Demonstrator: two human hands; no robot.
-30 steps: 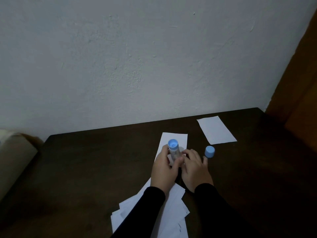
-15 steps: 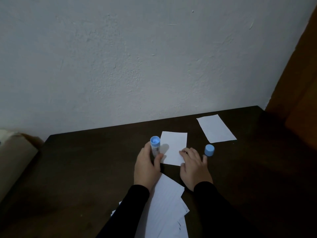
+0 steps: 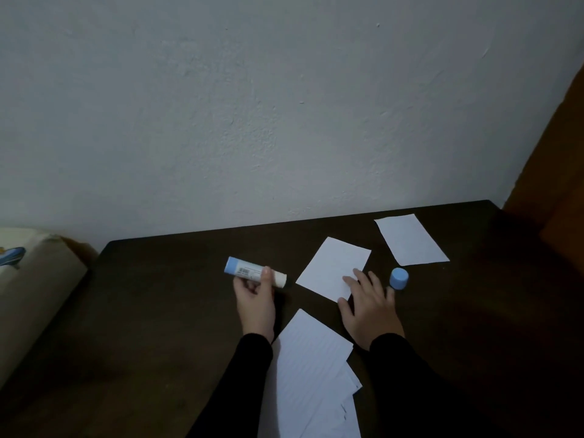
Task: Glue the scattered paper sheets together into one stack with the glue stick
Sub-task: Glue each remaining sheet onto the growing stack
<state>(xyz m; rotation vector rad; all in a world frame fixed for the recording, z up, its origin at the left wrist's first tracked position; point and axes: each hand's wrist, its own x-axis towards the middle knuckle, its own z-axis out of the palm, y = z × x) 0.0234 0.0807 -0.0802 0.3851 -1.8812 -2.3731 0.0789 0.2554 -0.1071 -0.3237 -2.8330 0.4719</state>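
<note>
At the far left edge of the frame sits a pale cushioned object (image 3: 34, 276), partly cut off. A dark table (image 3: 151, 311) fills the lower half of the frame below a plain white wall.

Left of centre, the left hand (image 3: 256, 298) holds the glue stick (image 3: 254, 272) lying sideways, thumb and fingers curled round its barrel — blue base toward the left of the frame, uncapped end toward the right. At bottom centre lies a loose stack of sheets (image 3: 311, 374), fanned at its lower right corner. Just right of centre, a single sheet (image 3: 331, 263) lies at an angle; the right hand (image 3: 369, 308) rests on its lower right corner, fingers straight and spread, grip open and pinning it flat. The blue cap (image 3: 398, 278) stands just beside that hand's outer fingers. Toward the upper right another sheet (image 3: 410, 240) lies apart.

The step in hand looks to be spreading glue on the pinned sheet. To do it well — keep the corner held down, bring the uncapped end onto the paper, stroke toward the edges, then square the sheet on the stack.
</note>
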